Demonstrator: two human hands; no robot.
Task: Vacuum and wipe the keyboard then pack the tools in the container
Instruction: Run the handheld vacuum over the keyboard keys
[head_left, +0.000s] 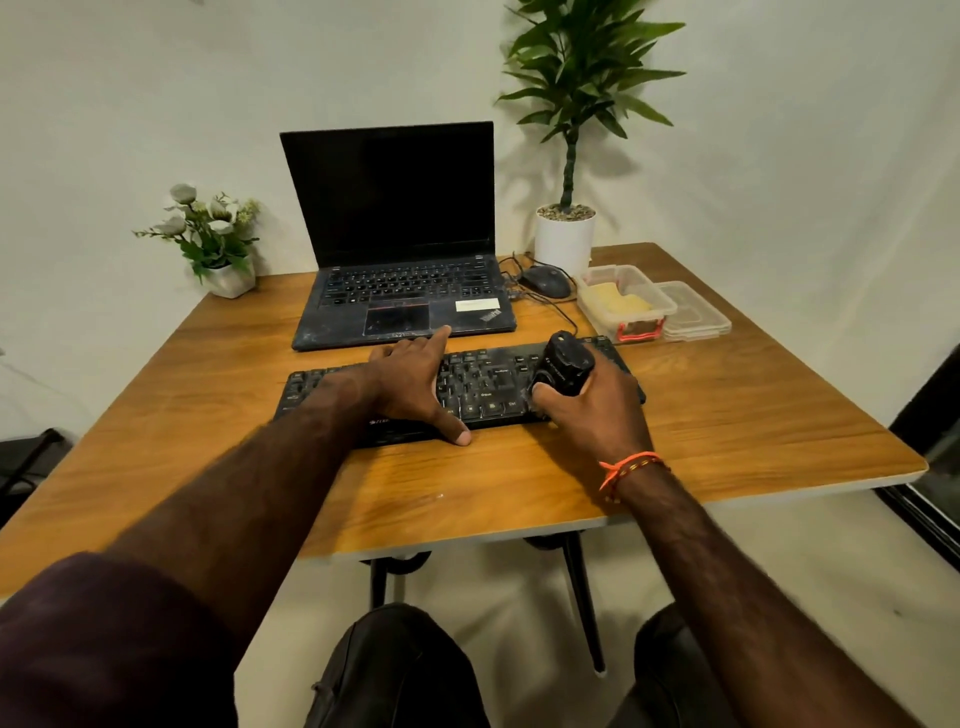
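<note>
A black, dusty keyboard (483, 384) lies across the middle of the wooden table (727, 415). My left hand (415, 384) rests flat on the keyboard's left half, fingers spread and thumb at its front edge. My right hand (587, 410) grips a small black handheld vacuum (566, 364), held nozzle-down on the keyboard's right half. At the right stands a clear plastic container (602, 306) with a yellow cloth (621, 301) inside and a red clip at its front; its lid (696, 312) lies beside it.
A black laptop (400, 270) stands open behind the keyboard. A wired mouse (545, 280) and its cable lie to the laptop's right. A tall potted plant (566, 234) is at the back right, a small flower pot (228, 280) at the back left.
</note>
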